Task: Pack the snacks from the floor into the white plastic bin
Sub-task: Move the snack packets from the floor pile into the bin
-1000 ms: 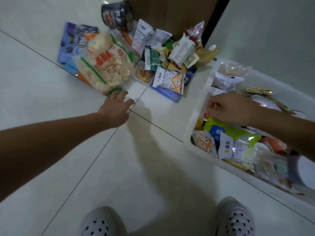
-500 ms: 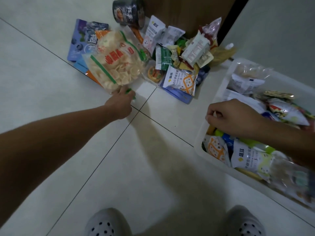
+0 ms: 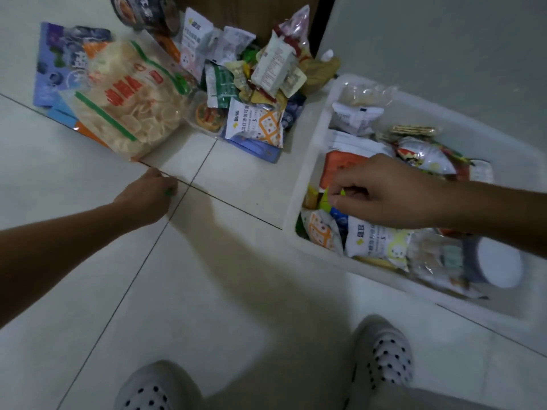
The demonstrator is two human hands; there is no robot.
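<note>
Tiled floor [image 3: 236, 291] with bright crinkly snacks [image 3: 254, 84], half-full white bin [image 3: 299, 187].

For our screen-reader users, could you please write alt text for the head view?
A person's left hand closes on something small and green on the tiled floor beside a snack pile, while the right hand hovers over a half-filled white plastic bin.

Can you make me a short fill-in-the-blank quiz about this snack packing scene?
1. The right hand hovers over the white ____.
2. The big bag of chips lies on the ____.
3. The left hand pinches something small and ____ in colour.

Missing words: bin; floor; green
</note>
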